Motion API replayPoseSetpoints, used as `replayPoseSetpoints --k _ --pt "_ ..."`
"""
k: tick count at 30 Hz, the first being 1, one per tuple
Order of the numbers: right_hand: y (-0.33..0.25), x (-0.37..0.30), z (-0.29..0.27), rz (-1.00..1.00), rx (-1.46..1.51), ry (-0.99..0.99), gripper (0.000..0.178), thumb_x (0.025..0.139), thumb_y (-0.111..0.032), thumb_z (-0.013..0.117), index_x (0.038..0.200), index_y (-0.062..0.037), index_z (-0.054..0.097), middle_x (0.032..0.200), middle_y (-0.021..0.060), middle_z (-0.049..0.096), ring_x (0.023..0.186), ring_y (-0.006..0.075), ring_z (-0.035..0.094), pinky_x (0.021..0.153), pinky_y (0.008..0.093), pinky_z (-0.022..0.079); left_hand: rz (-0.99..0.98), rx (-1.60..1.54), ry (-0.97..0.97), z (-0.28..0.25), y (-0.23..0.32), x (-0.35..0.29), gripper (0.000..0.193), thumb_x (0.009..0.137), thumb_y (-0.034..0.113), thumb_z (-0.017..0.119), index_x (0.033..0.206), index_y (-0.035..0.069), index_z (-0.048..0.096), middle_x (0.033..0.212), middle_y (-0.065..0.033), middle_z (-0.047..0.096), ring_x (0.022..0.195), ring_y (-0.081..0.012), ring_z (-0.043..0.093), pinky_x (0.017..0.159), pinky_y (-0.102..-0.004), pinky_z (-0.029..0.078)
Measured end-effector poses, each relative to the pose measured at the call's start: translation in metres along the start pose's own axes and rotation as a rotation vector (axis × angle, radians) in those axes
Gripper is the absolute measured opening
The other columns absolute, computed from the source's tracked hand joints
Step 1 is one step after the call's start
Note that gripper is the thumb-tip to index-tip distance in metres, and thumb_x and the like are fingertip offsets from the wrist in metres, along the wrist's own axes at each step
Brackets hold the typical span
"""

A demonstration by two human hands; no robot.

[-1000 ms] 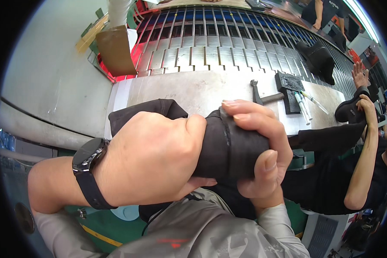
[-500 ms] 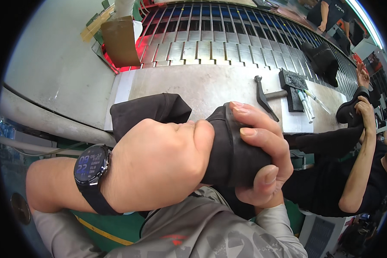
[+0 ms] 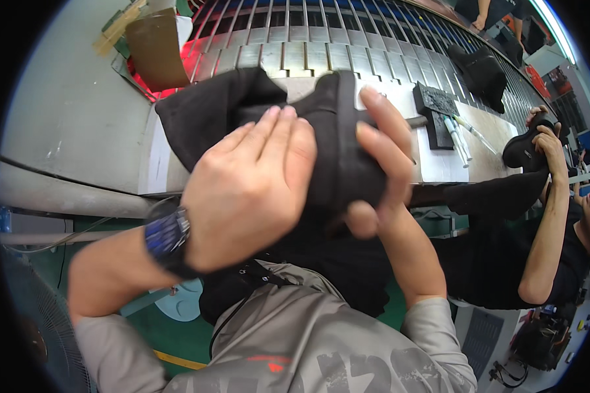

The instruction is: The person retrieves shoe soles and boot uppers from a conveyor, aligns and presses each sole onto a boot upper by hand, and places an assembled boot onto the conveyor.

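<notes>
A dark boot (image 3: 345, 147) is held up in front of me over the bench's near edge, its soft shaft (image 3: 200, 111) flopping to the left. My left hand (image 3: 252, 173) lies along the boot, fingers stretched out flat against it, with a dark watch on the wrist. Around the boot's right end curls my right hand (image 3: 390, 154), fingers on the far side and thumb on the near side, gripping it. Motion blurs both hands a little. Beyond my right fingers, the hammer handle (image 3: 415, 122) pokes out; most of the hammer is hidden.
On the bench, a black block (image 3: 435, 99) and several pens (image 3: 457, 141) rest right of the boot. A slatted metal conveyor (image 3: 295, 56) runs behind, carrying another dark boot (image 3: 480, 73). At right, a co-worker holds a dark boot (image 3: 528, 147). A grey machine housing (image 3: 65, 98) stands left.
The boot has risen away from my body and turned, showing more of its shaft. My left fingers, curled before, now lie flat on it. My right hand still grips its end.
</notes>
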State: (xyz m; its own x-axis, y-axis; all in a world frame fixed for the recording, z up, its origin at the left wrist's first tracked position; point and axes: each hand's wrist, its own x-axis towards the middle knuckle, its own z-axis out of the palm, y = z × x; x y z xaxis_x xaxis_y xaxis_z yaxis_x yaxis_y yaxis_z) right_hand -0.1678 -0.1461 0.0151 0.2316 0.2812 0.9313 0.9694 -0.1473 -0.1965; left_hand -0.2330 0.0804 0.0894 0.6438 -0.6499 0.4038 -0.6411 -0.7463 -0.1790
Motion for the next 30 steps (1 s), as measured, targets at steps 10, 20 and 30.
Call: replayPoseSetpoints --k 10,20,30 --pt "-0.058 -0.100 0.047 1.061 0.360 0.351 0.058 0.103 -0.005 0.053 0.158 0.0133 0.041 0.158 0.0289 0.051 0.148 0.0332 0.050 0.124 0.0430 0.037 -0.150 -0.365 0.107 0.112 0.040 -0.066 0.097 0.058 0.023 0.093 0.145 -0.005 0.059 0.156 -0.0269 0.054 0.145 -0.0418 0.054 0.117 -0.0579 0.047" --pt "-0.060 -0.103 0.057 1.147 0.321 0.454 0.029 0.106 -0.001 0.062 0.134 0.0057 0.064 0.130 0.0062 0.064 0.087 0.0037 0.049 0.078 0.0192 0.043 -0.232 -0.520 0.026 0.134 0.029 -0.054 0.137 0.056 0.053 0.094 0.165 -0.003 0.033 0.170 -0.0271 0.035 0.155 -0.0451 0.040 0.126 -0.0641 0.030" --pt "-0.058 -0.114 0.056 1.138 0.387 0.570 0.031 0.105 -0.004 0.064 0.134 0.0060 0.064 0.131 0.0058 0.066 0.084 0.0001 0.047 0.076 0.0160 0.040 -0.257 -0.552 0.052 0.137 0.031 -0.055 0.135 0.054 0.055 0.090 0.164 -0.004 0.036 0.169 -0.0265 0.038 0.154 -0.0438 0.041 0.125 -0.0631 0.032"
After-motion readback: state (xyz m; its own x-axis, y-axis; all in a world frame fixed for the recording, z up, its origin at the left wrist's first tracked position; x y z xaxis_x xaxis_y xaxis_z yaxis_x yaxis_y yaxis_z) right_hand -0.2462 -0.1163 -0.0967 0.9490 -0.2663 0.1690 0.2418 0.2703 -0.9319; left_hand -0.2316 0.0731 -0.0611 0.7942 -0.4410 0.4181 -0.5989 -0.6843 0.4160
